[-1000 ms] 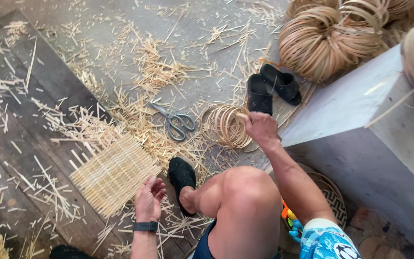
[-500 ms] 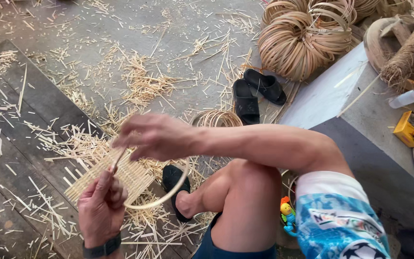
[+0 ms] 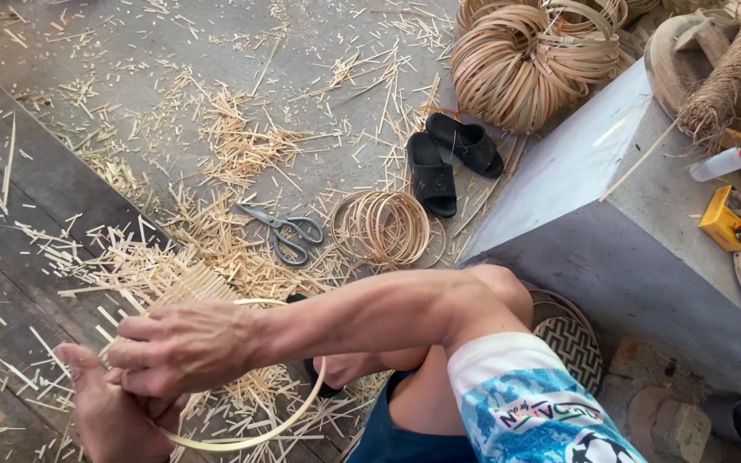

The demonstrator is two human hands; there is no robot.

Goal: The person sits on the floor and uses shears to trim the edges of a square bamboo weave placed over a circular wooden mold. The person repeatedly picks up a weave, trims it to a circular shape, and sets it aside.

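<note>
Lower left of frame: right hand (image 3: 183, 347) reaches across the body, fingers curled down over a thin bamboo hoop (image 3: 255, 435), gripping its rim. Left hand (image 3: 113, 411) sits just beneath, closed on the same hoop from below; the two hands touch. The hoop arcs out to the right along the bottom edge, over a woven bamboo mat (image 3: 186, 287) partly hidden behind the hands. Dark wooden floor (image 3: 19, 257) littered with bamboo slivers. Centre: scissors (image 3: 286, 231) lying flat, a stack of hoops (image 3: 383, 227) just beside them. Pair of black sandals (image 3: 448, 159) above that. Upper right: large bundle of coiled strips (image 3: 529, 60). Grey worktop (image 3: 576, 171) at right, yellow tool (image 3: 731, 219) on it.
</note>
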